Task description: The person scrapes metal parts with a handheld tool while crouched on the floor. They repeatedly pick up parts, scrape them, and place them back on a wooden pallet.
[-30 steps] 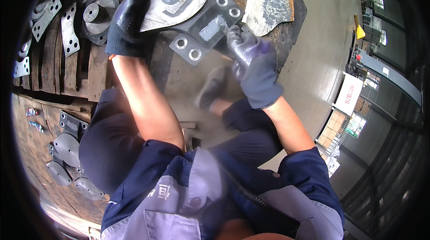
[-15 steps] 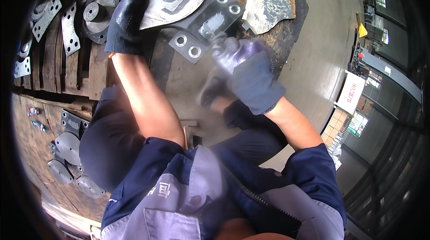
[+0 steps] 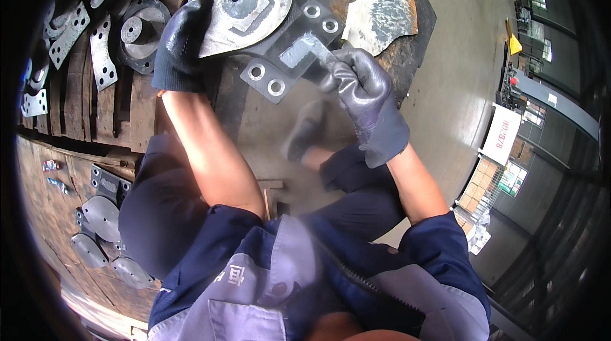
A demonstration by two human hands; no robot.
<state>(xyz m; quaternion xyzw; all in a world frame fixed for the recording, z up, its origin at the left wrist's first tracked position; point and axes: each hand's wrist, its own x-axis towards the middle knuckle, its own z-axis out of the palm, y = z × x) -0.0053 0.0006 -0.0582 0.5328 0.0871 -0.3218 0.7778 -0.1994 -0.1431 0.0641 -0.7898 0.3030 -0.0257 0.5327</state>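
The bracket (image 3: 294, 48) is a flat, dark steel plate with four ringed bolt holes, two at each end, and a paler rubbed patch in its middle. It lies on a round, rusty, scuffed bench (image 3: 417, 35), near the bench's near edge, between the two hands. The right hand (image 3: 363, 89), in a grey coated glove, is closed around a small tool (image 3: 323, 53) whose tip rests on the pale patch; the tool is blurred, so its kind cannot be told. The left hand (image 3: 181, 38), in a dark knit glove, presses flat with fingers spread on the edge of a disc (image 3: 245, 0), a dull grey, oval sheet with a cut slot and small holes, touching the bracket's far-left side. A torn grey sheet (image 3: 382, 16) lies towards the bench's right edge. Left of the bench, perforated strips (image 3: 102, 54) and a ring (image 3: 137, 29) rest on wooden planks (image 3: 76, 112).
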